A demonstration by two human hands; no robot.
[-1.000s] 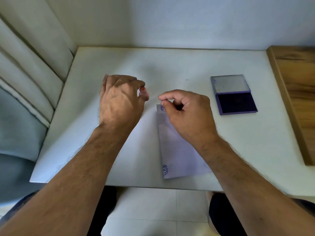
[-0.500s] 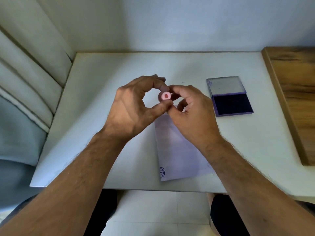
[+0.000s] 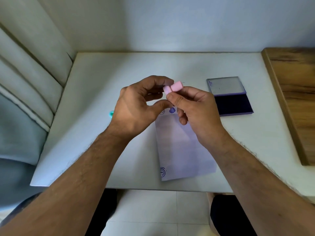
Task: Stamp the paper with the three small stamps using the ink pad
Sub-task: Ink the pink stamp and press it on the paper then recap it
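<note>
Two pink pieces make up the small stamp [image 3: 173,88], matte and blocky.

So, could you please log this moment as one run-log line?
hands: both on pink stamp, above paper | ink pad: open, untouched | paper: three marks | teal stamp: on table

Both hands raised over the table [image 3: 105,79] middle, far-left corner and near-right edge bare, open ink pad [image 3: 230,96] toward the right edge, paper [image 3: 184,150] flat at the near edge, teal stamp [image 3: 111,114] left of the left hand [image 3: 136,108].
</note>
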